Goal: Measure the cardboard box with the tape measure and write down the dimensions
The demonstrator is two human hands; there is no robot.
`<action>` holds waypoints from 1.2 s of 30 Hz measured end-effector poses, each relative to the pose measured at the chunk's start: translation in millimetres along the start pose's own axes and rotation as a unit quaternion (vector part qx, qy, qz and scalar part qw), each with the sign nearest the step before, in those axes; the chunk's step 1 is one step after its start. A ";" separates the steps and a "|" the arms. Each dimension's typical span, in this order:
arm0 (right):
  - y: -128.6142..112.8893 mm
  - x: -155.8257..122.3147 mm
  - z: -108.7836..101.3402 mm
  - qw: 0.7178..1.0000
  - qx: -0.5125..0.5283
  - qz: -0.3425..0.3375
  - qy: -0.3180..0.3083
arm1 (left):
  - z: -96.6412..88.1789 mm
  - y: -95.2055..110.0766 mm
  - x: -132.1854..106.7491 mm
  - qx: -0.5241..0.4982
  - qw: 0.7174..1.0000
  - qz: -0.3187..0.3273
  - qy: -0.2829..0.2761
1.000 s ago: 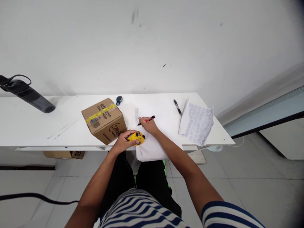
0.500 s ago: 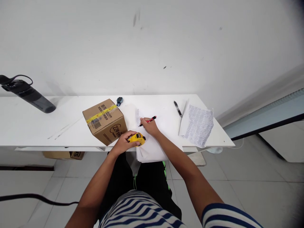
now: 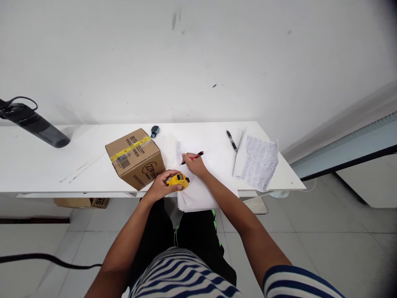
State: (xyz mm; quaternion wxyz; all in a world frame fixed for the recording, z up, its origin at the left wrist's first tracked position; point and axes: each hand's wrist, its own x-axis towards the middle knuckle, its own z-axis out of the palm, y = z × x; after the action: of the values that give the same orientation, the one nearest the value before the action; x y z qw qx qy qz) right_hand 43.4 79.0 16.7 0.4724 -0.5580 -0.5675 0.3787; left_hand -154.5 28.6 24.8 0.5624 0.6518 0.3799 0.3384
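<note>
My left hand [image 3: 159, 186] is closed around a yellow tape measure [image 3: 179, 180], just above the lower left part of a stack of white paper [image 3: 201, 196]. No blade can be made out coming from its case. In my right hand [image 3: 196, 164] is a red and black pen [image 3: 197, 155], its tip down at the upper left part of the paper. Close to my left hand stands a brown cardboard box [image 3: 136, 159] with yellow tape across its top. The paper hangs over the table's front edge above my lap.
On the white table [image 3: 83, 149] are a dark water bottle [image 3: 43, 129] at the left and a watch [image 3: 155, 131] behind the box. A black pen [image 3: 231, 140] lies beside handwritten sheets [image 3: 259, 159] on the right. Another cardboard box [image 3: 77, 202] sits below the table. A wall rises behind.
The whole view has shifted slightly. Both hands keep their holds on the tape measure and the pen, with hardly any visible movement.
</note>
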 end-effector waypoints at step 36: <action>-106.1 -108.6 4.8 0.898 0.202 -0.179 -0.347 | 11.5 110.5 -110.5 -0.012 0.863 0.454 0.222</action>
State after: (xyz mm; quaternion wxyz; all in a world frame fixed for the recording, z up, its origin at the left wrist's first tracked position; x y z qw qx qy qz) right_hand 2.1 -37.8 104.6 0.4077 -0.1726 -0.6968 0.5643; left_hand -185.2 -82.4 131.1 0.2547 0.6535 0.1523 0.6963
